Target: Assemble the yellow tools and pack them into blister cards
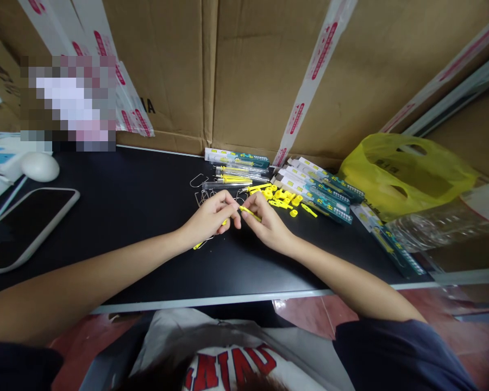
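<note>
My left hand [211, 219] and my right hand [269, 222] meet over the middle of the black table [138, 217]. The right hand's fingers pinch a thin yellow stick [250, 213] that points toward the left hand. My left hand is closed on another thin yellow piece whose end [198, 246] sticks out below the palm, with a bit of bent wire beside it. Just behind the hands lie several loose yellow plastic parts [283, 198] and bent wire clips [199, 187].
Clear tubes with yellow parts [234, 176] and several teal-and-white packets [321, 187] lie behind the hands. A yellow plastic bag [407, 174] and clear wrapping [436, 228] sit at right. A phone or tablet [24, 222] and white mouse [41, 165] are left. Cardboard boxes [248, 70] wall the back.
</note>
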A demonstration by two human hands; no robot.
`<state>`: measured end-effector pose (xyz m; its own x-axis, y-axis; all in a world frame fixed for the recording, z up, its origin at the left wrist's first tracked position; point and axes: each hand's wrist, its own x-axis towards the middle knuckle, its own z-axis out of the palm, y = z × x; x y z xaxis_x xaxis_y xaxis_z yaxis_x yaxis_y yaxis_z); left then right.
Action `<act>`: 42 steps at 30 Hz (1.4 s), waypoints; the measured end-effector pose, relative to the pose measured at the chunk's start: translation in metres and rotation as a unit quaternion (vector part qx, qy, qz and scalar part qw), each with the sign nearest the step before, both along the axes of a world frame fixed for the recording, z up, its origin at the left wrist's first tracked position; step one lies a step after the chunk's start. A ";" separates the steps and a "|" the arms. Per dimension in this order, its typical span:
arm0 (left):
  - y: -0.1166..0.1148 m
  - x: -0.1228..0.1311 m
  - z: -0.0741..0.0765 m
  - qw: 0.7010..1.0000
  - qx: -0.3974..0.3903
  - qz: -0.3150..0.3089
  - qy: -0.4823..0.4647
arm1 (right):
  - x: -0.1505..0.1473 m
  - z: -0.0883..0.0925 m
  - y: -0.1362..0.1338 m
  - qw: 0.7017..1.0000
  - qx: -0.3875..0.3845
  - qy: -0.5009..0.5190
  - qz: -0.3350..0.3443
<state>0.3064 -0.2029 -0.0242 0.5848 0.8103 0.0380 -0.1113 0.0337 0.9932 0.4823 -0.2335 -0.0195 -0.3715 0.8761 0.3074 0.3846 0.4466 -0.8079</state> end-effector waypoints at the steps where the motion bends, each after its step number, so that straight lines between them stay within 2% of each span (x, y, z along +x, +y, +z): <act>1: 0.000 0.000 0.000 1.000 -0.002 0.000 -0.002 | 0.000 -0.001 0.000 1.000 -0.001 0.002 0.002; 10: 0.001 0.001 -0.002 1.000 0.003 0.011 -0.005 | -0.003 -0.005 0.000 0.999 -0.019 0.037 0.001; 23: 0.000 0.002 -0.005 0.999 0.020 0.028 -0.001 | -0.004 -0.002 -0.002 0.999 0.038 -0.011 -0.019; 30: -0.002 0.002 -0.005 0.999 0.023 0.033 -0.003 | -0.001 -0.002 -0.002 0.984 0.102 -0.138 -0.049; 37: -0.004 0.005 -0.002 0.999 -0.019 0.045 -0.008 | 0.002 -0.007 0.001 0.942 0.183 -0.275 -0.063; 39: -0.006 0.005 -0.002 0.998 -0.036 0.048 -0.011 | 0.001 -0.008 0.001 0.935 0.187 -0.294 -0.068; 42: -0.009 0.006 -0.001 0.997 -0.057 0.050 -0.019 | -0.001 -0.009 0.001 0.939 0.169 -0.289 -0.072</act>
